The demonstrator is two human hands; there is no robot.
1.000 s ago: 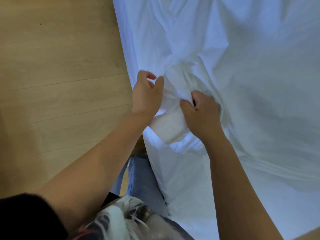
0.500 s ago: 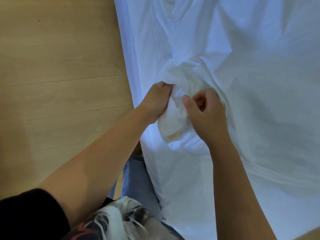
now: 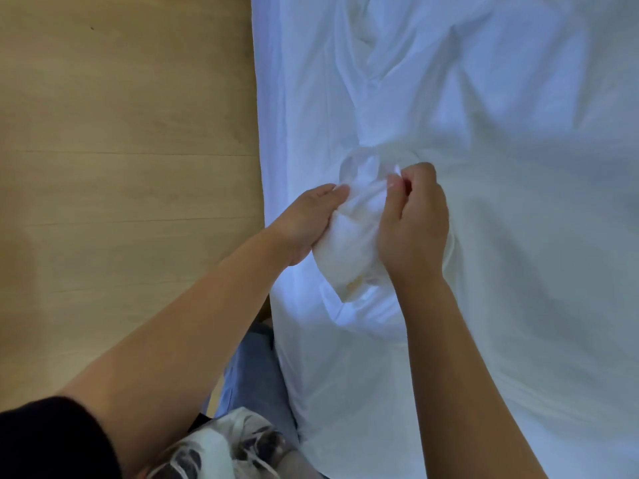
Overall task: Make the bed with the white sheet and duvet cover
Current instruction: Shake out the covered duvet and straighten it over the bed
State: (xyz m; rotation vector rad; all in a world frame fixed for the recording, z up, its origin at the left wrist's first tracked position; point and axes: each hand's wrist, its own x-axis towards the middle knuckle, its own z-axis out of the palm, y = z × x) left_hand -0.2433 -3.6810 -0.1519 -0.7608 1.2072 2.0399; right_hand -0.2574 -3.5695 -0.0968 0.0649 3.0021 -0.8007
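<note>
The white bedding (image 3: 518, 236) lay spread and creased over the bed, filling the right of the view, with its left border running near to far beside the wooden floor (image 3: 121, 167). Whether the top layer was the sheet or the duvet cover could not be told. Just inside that border, a bunched corner (image 3: 349, 250) of the bedding was raised between the two hands. The left hand (image 3: 304, 226) clasped its left flank, thumb laid along the top. The right hand (image 3: 415, 233) was closed on its right flank, with thumb and fingertips pinching a fold at the far end. The hands stood narrow, with only the bundle between them, and neither was nearer to it than the other. The bundle's long axis ran near to far and leaned slightly left at the near end. Its tip, which bore a yellowish mark (image 3: 354, 282), pointed toward the person, while the far end merged into the spread cloth. In my judgement, the next move depends on that tip being drawn toward the near-left corner of the bed.
</note>
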